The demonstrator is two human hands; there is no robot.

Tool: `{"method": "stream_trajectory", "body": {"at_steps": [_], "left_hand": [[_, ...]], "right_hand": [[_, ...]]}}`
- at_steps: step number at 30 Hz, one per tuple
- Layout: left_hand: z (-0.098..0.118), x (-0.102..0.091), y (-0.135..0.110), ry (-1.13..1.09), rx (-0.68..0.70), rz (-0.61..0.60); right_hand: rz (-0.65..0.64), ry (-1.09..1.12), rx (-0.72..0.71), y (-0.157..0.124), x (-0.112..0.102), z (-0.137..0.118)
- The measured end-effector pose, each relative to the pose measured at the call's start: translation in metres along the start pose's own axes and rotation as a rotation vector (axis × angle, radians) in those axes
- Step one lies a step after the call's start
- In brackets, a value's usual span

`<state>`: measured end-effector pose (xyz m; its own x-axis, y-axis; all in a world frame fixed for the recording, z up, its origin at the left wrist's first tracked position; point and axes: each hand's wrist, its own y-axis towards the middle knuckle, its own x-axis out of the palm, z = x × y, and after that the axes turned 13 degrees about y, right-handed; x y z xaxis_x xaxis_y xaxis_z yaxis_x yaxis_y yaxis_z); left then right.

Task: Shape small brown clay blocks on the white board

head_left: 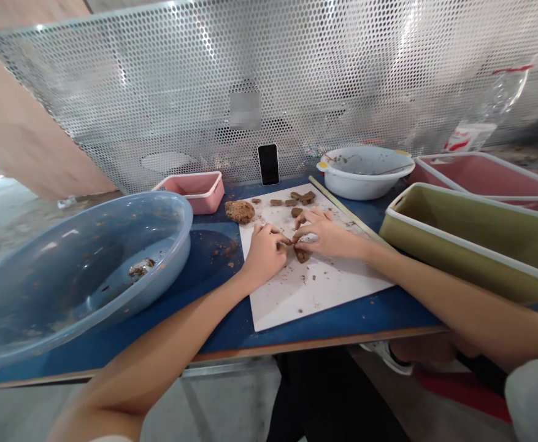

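My left hand (264, 252) and my right hand (326, 234) meet over a white board (324, 291) on the blue table. The fingers of both are pinched together on a small brown piece of clay (300, 253) that rests on the board. A bigger round lump of brown clay (240, 211) lies at the board's far left corner. Several small shaped brown pieces (297, 199) lie in a row along the far edge. A thin wooden stick (345, 212) lies along the board's right side.
A large blue basin (80, 270) stands at the left, a small pink box (195, 190) behind it. A white bowl (364, 172), an olive tray (475, 239) and a pink tray (489, 175) stand at the right. A phone (269, 164) leans on the perforated metal screen.
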<state>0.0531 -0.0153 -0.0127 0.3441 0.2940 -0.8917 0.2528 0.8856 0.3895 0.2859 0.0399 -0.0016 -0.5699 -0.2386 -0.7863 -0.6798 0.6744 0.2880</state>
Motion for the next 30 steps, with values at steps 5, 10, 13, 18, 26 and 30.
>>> {"method": "stream_trajectory", "body": {"at_steps": [5, 10, 13, 18, 26, 30], "left_hand": [[0.001, -0.002, 0.001, -0.001, -0.007, 0.001], [0.001, -0.003, 0.0, -0.008, -0.017, -0.006], [0.0, -0.001, 0.0, -0.002, -0.017, 0.009], [-0.002, 0.002, 0.0, -0.003, -0.005, 0.009], [-0.002, 0.001, 0.0, -0.016, -0.011, 0.013], [-0.001, 0.0, 0.0, -0.01, -0.011, 0.009]], "right_hand": [[0.004, 0.006, -0.003, 0.001, 0.002, 0.002], [0.002, 0.004, 0.008, 0.0, -0.001, 0.0], [0.023, 0.006, -0.004, -0.001, -0.004, -0.001], [0.029, 0.015, -0.014, -0.001, -0.001, 0.0], [0.031, 0.031, -0.011, 0.0, 0.005, 0.002], [0.034, 0.023, 0.004, -0.001, -0.001, -0.001]]}}
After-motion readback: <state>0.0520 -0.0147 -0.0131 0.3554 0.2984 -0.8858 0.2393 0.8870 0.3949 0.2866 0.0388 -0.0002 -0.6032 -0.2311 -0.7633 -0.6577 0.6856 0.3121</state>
